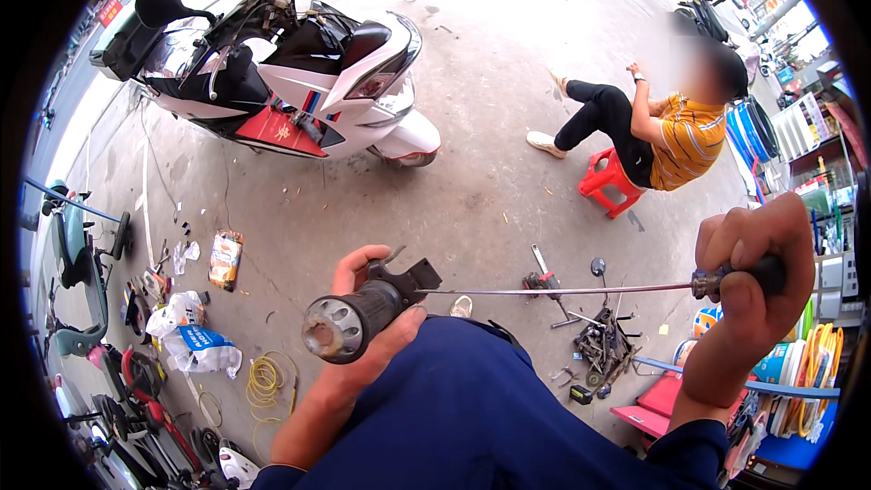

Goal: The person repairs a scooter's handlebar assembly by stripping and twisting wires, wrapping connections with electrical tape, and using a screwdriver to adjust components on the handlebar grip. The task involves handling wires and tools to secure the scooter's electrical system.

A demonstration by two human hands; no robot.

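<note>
Black ribbed handlebar grip with a scuffed silver end cap (359,310) sits in the left hand (388,341), fingers and thumb clamped round its barrel; from here it looks light, stiff and fairly slip-proof, best held there. The right hand (760,259) has its fingers closed round a long, thin, metal-shafted screwdriver's (562,291) dark handle.

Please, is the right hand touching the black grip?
Apart. The head view shows a clear gap between the right hand and the black grip, spanned by the screwdriver.
</note>
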